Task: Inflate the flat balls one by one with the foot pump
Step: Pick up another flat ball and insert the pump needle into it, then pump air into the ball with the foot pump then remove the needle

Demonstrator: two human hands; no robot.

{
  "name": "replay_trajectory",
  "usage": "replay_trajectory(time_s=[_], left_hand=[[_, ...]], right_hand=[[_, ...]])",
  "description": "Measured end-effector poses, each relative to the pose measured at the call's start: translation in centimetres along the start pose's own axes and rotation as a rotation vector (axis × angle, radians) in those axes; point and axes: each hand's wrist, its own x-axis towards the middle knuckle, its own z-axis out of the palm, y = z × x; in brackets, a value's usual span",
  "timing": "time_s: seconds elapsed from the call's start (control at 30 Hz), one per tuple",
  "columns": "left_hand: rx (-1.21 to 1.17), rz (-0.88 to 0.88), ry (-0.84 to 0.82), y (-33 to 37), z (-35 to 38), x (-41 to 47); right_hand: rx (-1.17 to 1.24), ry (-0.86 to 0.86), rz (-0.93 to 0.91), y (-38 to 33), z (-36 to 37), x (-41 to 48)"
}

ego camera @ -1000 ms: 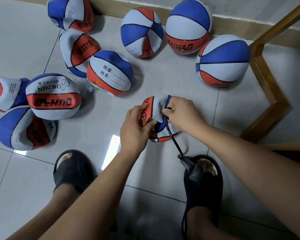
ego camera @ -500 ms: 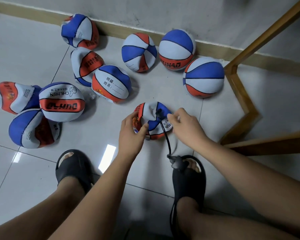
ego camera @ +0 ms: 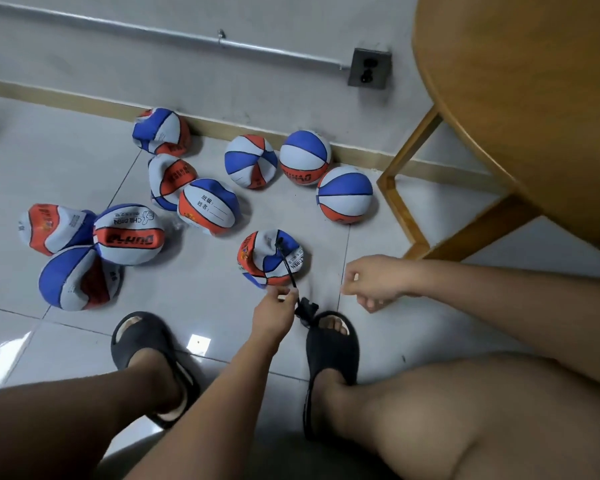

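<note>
Here, flat ball (ego camera: 269, 259) just beyond left hand (ego camera: 274, 311) pinching hose (ego camera: 289, 271), right hand (ego camera: 374, 282) loosely curled, empty.

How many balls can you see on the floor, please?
10: four at left, two up by the skirting, three towards the table, and one on the hose. None looks hidden.

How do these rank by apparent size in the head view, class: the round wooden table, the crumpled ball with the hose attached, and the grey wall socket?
1. Round wooden table, though it sits nearest the camera, which enlarges it.
2. Crumpled flat ball with the hose.
3. Grey wall socket, farthest away, so shrunk.
</note>
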Motion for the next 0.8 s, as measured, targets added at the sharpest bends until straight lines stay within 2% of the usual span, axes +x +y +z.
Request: replay_trajectory(time_s=[0.13, 0.23, 0.33, 0.43, 0.6, 0.8], left_hand=[[-0.058, -0.065, -0.022, -0.1, 0.4, -0.8], [-0.093, -0.094, -0.112, -0.1, 0.9, -1.8], [-0.123, -0.116, -0.154, -0.2, 1.1, -2.6], [-0.108, -0.103, -0.153, -0.6, 1.0, -3.5], [-0.214, -0.087, -0.130, -1.6, 0.5, -5.5], [-0.404, 0.006, 0.018, 3.1, 0.1, -7.5]], right_hand=[[0.075, 0.013, 0.044, -2.8, 2.4, 0.6], [0.215, 0.152, 0.150, -3.1, 7.6, 2.4], [0.714, 0.374, 0.229, -3.0, 14.3, 3.5], [0.976, 0.546, 0.199, -2.0, 19.1, 4.8], [1.074, 0.586, 0.192, -1.4, 19.8, 3.8], [1.176, 0.729, -0.004, -3.7, 17.4, 2.1]])
